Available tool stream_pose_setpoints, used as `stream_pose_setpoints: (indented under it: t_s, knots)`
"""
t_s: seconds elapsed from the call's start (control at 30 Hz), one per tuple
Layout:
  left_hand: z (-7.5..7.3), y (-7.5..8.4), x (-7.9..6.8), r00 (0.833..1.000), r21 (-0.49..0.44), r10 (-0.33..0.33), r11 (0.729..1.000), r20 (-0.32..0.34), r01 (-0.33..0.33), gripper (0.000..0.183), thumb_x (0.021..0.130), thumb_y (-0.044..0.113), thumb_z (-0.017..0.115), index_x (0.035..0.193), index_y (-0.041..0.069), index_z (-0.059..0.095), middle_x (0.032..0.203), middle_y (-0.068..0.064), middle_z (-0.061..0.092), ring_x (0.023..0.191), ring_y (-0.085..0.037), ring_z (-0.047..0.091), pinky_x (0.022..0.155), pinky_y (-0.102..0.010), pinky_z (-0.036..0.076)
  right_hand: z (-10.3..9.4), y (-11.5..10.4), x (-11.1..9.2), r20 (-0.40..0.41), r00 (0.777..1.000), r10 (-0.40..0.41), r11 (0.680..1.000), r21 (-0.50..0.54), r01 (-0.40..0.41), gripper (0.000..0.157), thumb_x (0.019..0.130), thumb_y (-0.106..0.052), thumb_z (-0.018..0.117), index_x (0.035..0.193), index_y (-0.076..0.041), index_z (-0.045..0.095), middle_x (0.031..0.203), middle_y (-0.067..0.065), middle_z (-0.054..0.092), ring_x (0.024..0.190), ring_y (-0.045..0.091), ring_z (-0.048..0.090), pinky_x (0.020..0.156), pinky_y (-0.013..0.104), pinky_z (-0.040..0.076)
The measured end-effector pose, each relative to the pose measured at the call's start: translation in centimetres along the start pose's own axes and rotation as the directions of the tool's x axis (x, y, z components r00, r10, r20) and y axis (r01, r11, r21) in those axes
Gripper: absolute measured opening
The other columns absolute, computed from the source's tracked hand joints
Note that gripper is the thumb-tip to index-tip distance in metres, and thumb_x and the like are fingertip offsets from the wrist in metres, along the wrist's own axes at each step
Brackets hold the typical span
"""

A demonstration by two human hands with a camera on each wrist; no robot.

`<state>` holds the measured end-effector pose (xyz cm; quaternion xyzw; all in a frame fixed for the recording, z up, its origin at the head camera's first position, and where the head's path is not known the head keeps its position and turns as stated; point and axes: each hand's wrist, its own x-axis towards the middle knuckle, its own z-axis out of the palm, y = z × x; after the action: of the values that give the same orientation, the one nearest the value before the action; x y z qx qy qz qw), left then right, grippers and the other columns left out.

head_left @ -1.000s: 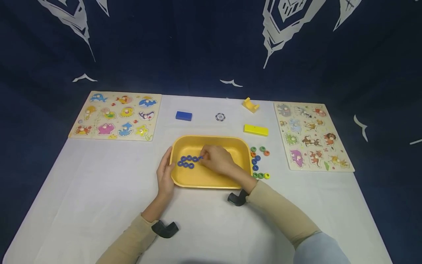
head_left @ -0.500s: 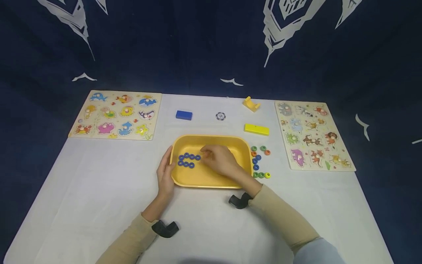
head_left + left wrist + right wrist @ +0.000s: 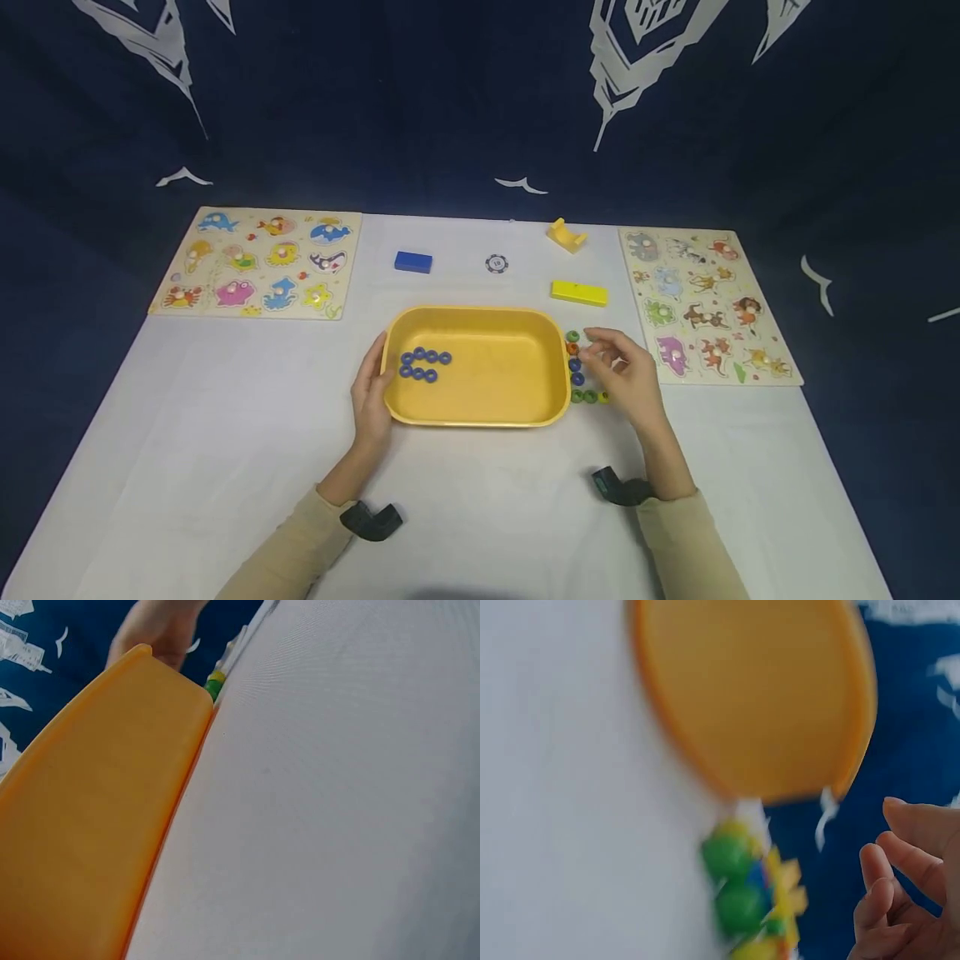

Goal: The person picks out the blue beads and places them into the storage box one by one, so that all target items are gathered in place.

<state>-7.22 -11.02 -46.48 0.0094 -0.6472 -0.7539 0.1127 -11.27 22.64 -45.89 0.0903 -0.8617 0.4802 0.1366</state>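
Our left hand (image 3: 371,408) gripped the yellow tray (image 3: 498,367) by its left side; our loosely curled right hand (image 3: 630,379), seemingly empty, neared coloured beads (image 3: 577,378).

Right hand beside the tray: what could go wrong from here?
The right hand is close to tightly grouped coloured beads, so it might nudge neighbours away.
Those beads lie just beside the yellow tray; if the left hand, gripping its opposite end, shifts it, they may scatter.
The blue beads inside, in two rows, look loose, so a jolt could disorder them.
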Motion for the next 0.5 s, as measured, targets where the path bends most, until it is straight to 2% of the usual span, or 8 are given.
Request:
stream_pose_setpoints:
  t_s: [0.1, 0.17, 0.37, 0.5]
  knots:
    - [-0.3, -0.9, 0.1, 1.000, -0.023, 0.001, 1.000, 0.004, -0.001, 0.053, 0.086, -0.007, 0.029, 0.137, 0.008, 0.032, 0.143, -0.003, 0.031, 0.133, -0.013, 0.023, 0.107, -0.017, 0.024, -0.3, 2.5, -0.4, -0.020, 0.996, 0.091, 0.995, -0.029, -0.092, 0.036, 0.079, -0.028, 0.065, 0.111, -0.011, 0.060, 0.084, -0.003, 0.058, 0.065, 0.009, 0.045, 0.041, 0.017, 0.036]
    - [-0.4, -1.1, 0.1, 1.000, -0.028, 0.006, 1.000, 0.005, -0.006, 0.052, 0.086, -0.005, 0.029, 0.136, 0.009, 0.033, 0.142, -0.002, 0.032, 0.133, -0.012, 0.023, 0.107, -0.018, 0.024, -0.2, 3.2, -0.5, -0.027, 0.991, 0.129, 0.991, -0.025, -0.130, 0.036, 0.079, -0.028, 0.065, 0.111, -0.012, 0.060, 0.084, -0.003, 0.057, 0.066, 0.009, 0.046, 0.042, 0.016, 0.038]
    - [-0.3, -1.2, 0.0, 1.000, -0.016, 0.021, 1.000, 0.005, -0.021, 0.052, 0.086, -0.004, 0.030, 0.136, 0.010, 0.034, 0.142, -0.001, 0.032, 0.133, -0.012, 0.024, 0.107, -0.018, 0.025, 0.0, 2.6, -0.5, -0.021, 0.981, 0.191, 0.977, -0.097, -0.192, 0.034, 0.080, -0.027, 0.064, 0.111, -0.013, 0.061, 0.082, -0.002, 0.057, 0.064, 0.009, 0.047, 0.044, 0.016, 0.041]
    - [-0.3, -0.6, 0.0, 1.000, 0.001, 0.008, 1.000, 0.004, -0.008, 0.052, 0.086, -0.005, 0.029, 0.136, 0.008, 0.033, 0.142, -0.003, 0.031, 0.133, -0.013, 0.023, 0.107, -0.017, 0.024, 0.0, 1.8, -0.4, 0.016, 0.977, 0.211, 0.967, -0.150, -0.207, 0.033, 0.081, -0.024, 0.063, 0.111, -0.013, 0.061, 0.082, 0.001, 0.059, 0.065, 0.012, 0.048, 0.047, 0.016, 0.042]
